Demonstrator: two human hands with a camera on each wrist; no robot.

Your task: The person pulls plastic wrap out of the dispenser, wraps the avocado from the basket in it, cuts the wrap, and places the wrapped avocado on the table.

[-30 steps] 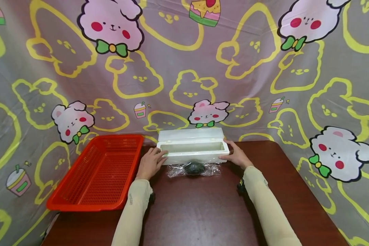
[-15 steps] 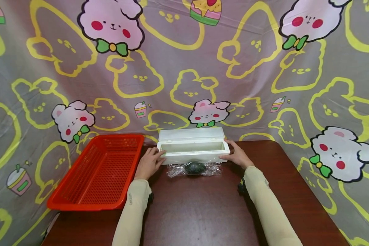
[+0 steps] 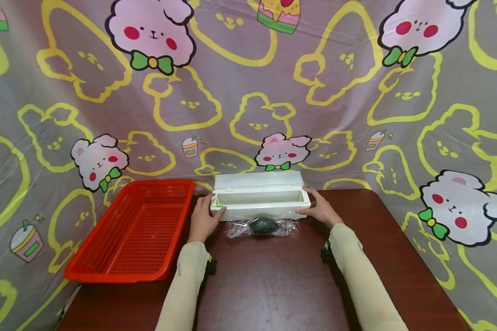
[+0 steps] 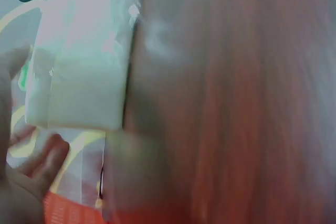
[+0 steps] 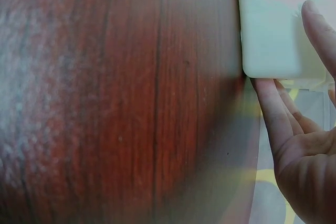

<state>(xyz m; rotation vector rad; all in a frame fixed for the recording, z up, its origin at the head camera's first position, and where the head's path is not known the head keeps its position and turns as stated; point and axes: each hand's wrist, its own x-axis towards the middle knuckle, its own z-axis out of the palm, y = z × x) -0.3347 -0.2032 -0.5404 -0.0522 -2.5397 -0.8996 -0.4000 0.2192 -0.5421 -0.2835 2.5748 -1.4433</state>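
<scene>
A long white cling film box (image 3: pixel 262 212) stands at the back of the table, its lid (image 3: pixel 258 180) raised and its trough uncovered. Against its front lies clear film (image 3: pixel 287 227) with a dark rounded thing (image 3: pixel 262 225) in or under it. My right hand (image 3: pixel 324 211) grips the box's right end, thumb on the front and fingers against the end. Around the left end stands my left hand (image 3: pixel 204 219), thumb by the rim. In the left wrist view its fingers (image 4: pixel 50 163) are spread just off the box's end. A small green mark (image 3: pixel 220 205) shows at the trough's left corner.
An orange-red perforated basket (image 3: pixel 174 250) stands on the left of the dark red-brown table (image 3: pixel 269 285), close to my left forearm. Behind the table hangs a patterned cloth (image 3: pixel 240 69), with further cloth at both sides.
My left hand has shifted from the front left rim to the box's left end, its fingers going outward. The right hand, the box and the film stay where they were.
</scene>
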